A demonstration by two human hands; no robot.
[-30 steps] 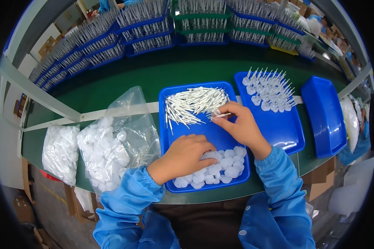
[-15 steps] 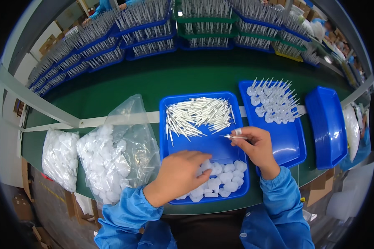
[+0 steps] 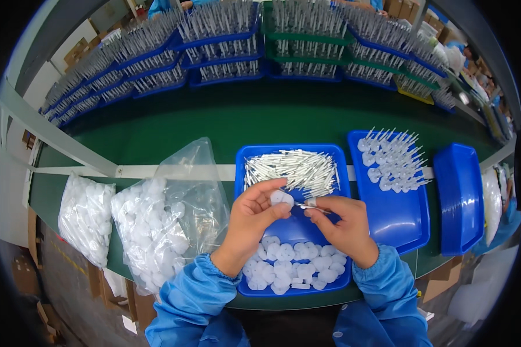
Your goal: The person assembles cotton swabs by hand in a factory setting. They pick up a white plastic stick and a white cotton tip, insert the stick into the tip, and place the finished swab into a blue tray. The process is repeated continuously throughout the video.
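Between the thumb and fingers of my left hand is a small white translucent plastic disc. My right hand pinches a thin rod, its tip at the disc's edge; whether they touch is hard to tell. Both hands are raised over the middle of a blue tray. Many thin white rods lie loose in the tray's far half. A heap of matching white discs fills its near end, below my hands.
To the right, a second blue tray carries discs with upright rods; beyond it are stacked blue trays. Clear bags of discs lie left. Stacked trays full of upright rods line the back, with a metal post at left.
My left hand has risen from the disc heap with one disc in its fingers. My right hand has come inward with the rod, and the two now meet. The view has shifted slightly.
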